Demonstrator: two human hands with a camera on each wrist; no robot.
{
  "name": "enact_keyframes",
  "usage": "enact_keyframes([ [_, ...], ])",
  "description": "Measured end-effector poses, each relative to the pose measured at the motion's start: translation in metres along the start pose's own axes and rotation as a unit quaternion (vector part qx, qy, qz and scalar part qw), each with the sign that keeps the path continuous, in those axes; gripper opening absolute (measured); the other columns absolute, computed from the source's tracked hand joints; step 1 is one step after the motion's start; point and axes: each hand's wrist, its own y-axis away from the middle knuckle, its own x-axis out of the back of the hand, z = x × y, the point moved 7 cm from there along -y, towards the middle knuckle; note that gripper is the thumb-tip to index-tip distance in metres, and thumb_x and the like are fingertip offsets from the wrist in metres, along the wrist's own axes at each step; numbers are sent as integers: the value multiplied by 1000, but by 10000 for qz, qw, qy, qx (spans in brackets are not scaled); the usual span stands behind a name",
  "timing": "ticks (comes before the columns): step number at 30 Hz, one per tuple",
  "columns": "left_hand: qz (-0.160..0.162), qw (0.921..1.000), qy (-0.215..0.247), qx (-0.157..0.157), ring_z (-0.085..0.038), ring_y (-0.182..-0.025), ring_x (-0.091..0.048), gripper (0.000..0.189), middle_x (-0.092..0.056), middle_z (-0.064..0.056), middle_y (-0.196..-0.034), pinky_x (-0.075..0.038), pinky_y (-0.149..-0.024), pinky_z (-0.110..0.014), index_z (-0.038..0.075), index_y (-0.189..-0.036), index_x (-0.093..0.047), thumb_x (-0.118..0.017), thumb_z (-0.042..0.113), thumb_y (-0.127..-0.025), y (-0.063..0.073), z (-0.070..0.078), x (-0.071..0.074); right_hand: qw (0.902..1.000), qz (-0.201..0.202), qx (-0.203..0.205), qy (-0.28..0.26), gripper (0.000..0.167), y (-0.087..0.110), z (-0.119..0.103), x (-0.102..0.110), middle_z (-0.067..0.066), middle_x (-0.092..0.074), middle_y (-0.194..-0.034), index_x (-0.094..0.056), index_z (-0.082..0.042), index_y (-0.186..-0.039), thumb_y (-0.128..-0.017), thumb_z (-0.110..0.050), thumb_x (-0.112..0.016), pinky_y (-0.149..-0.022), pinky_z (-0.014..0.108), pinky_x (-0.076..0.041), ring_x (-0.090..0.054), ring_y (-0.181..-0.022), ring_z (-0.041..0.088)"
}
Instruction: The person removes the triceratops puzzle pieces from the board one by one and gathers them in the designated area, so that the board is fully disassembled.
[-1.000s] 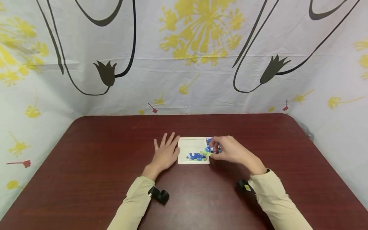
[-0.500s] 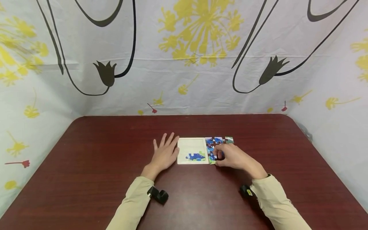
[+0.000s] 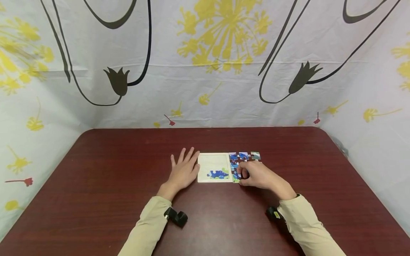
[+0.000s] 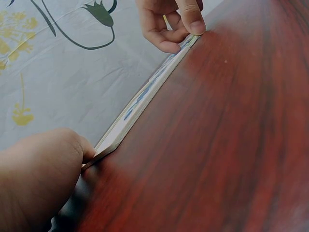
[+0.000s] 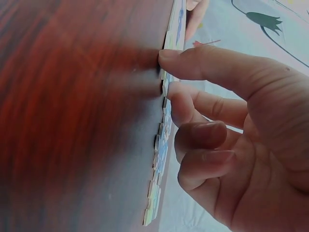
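A shallow wooden puzzle tray [image 3: 213, 161] lies on the table, with a few joined blue and green pieces [image 3: 218, 174] in its lower right part. My left hand [image 3: 182, 174] lies spread on the table at the tray's left side, its thumb against the rim. To the right of the tray, my right hand [image 3: 259, 174] pinches a blue and green puzzle piece [image 3: 236, 177] between thumb and index finger, low at the tabletop. The other fingers of this hand [image 5: 212, 140] are curled in the right wrist view. Some loose pieces are hidden beneath it.
Loose puzzle pieces [image 3: 243, 155] lie in rows right of the tray, one greenish piece [image 3: 255, 155] at the far corner. The dark red table [image 3: 128, 199] ends at a patterned cloth [image 3: 205, 71] behind. Black wrist cameras [image 3: 176, 217] sit on both sleeves.
My right hand has moved from the tray's right rim down and right, bringing a piece to the table beside the tray. Over the last half second it barely shifts. My left hand stays in place.
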Motion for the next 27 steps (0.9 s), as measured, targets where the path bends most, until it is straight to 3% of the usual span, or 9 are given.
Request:
enact_keyframes([
  [19,15,10000,67,-31,-32,-140,-8,51,-23,-7,-152,2,-101,-65,17,-146,-33,-40,33,-98,0,1,1,9998,109,-141,81,23,3,-1,7,-6,-49,-67,-61,-9,-91,-75,-15,-78,-59,28,-40,-44,-59,8],
  [27,9,10000,80,-6,-31,-140,-7,51,-22,-6,-152,3,-102,-64,18,-147,-32,-39,33,-98,0,-1,-1,9992,321,126,194,18,-1,-12,12,-8,-50,-66,-62,-9,-89,-77,-14,-74,-58,27,-39,-43,-58,7],
])
